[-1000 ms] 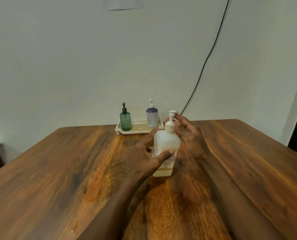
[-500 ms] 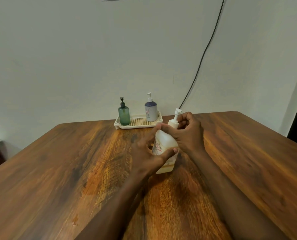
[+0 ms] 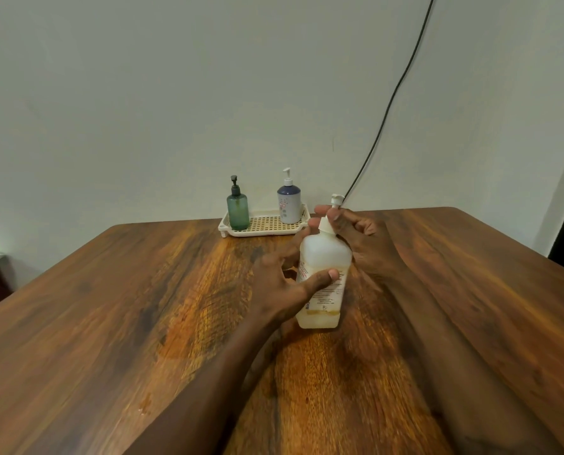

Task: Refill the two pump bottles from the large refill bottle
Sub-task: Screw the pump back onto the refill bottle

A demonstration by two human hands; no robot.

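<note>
Change: your right hand (image 3: 349, 226), spread over the pump a second ago, now pinches the pump collar (image 3: 325, 225) between thumb and forefinger. The other fingers curl loosely on the 3 o'clock side.
Left hand: your left hand (image 3: 284, 285) keeps the same grip as before, thumb across the label and fingers round the 9 o'clock side of the refill bottle (image 3: 323, 274).
Refill bottle: it sits at the centre of the worktop (image 3: 110, 323), base down, with the top leaning slightly toward 1 o'clock.
Pump head: the pump head (image 3: 337, 199) stands clear above your fingers. You cannot tell yet whether the collar has come loose.
Contents: only a shallow amber layer (image 3: 318, 318) shows at the bottom, so there looks to be little to share out.
Small bottles: at 12 o'clock, the tray (image 3: 264, 232) holds the green bottle (image 3: 238, 208) at its 9 o'clock end and the white bottle (image 3: 289, 203) at its 3 o'clock end. Both are upright, with their pumps on, well apart from your hands.
Meaning: opening the big bottle is likely under way. Nothing is poured, and both small bottles are not yet opened.
Care: hold the left grip firm so the body does not turn with the collar.
</note>
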